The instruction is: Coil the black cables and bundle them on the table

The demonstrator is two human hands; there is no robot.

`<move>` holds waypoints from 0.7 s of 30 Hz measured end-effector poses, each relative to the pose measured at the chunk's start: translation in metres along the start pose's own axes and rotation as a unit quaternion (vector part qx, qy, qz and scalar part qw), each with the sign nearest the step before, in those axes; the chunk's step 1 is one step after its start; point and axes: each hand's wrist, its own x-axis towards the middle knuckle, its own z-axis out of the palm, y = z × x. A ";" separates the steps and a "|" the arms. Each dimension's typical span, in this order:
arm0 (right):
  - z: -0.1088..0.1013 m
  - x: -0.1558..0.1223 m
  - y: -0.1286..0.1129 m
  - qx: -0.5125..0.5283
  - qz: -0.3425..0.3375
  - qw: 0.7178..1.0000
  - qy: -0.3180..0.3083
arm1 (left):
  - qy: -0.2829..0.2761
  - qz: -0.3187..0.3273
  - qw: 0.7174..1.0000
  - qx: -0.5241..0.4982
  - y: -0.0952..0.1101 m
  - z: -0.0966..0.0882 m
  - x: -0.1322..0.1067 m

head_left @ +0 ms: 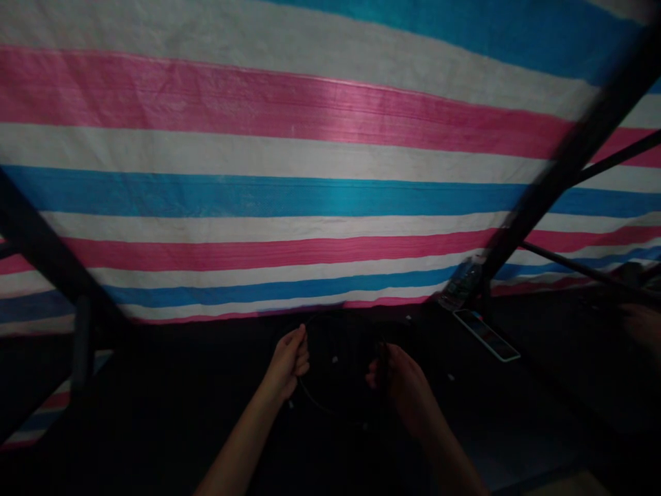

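My left hand (290, 359) is closed in a pinch, thumb on top, above the dark surface. A thin dark cable (316, 405) passes at its fingers and curves below toward the right; the far part of the loop is barely visible in the gloom. Across from it, my right hand (400, 375) has its fingers curled round something dark. What that is cannot be made out against the black background. Small pale bits (335, 359) lie between and around the hands.
A phone (488, 335) lies to the right, beside a clear plastic bottle (461, 282). Dark slanting bars (542, 186) stand at both sides. Striped sheeting (310, 200) hangs behind the dark surface (180, 399). Another person's hand (643, 322) shows dimly at far right.
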 end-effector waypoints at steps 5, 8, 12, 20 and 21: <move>-0.019 -0.017 0.014 -0.123 -0.007 0.990 -0.064 | 0.005 0.001 1.000 0.003 0.000 0.001 -0.001; -0.025 -0.018 0.013 -0.122 -0.041 0.992 -0.009 | -0.010 -0.028 1.000 0.001 -0.008 0.008 -0.005; -0.017 -0.012 0.006 0.038 -0.037 0.995 0.086 | -0.014 -0.075 0.997 -0.024 -0.030 0.029 -0.009; -0.029 0.010 0.001 -0.015 -0.160 0.980 0.116 | 0.085 0.046 0.995 0.021 -0.058 0.066 0.015; -0.035 0.017 0.003 -0.028 -0.175 0.975 0.131 | 0.096 0.065 0.992 0.055 -0.063 0.070 0.020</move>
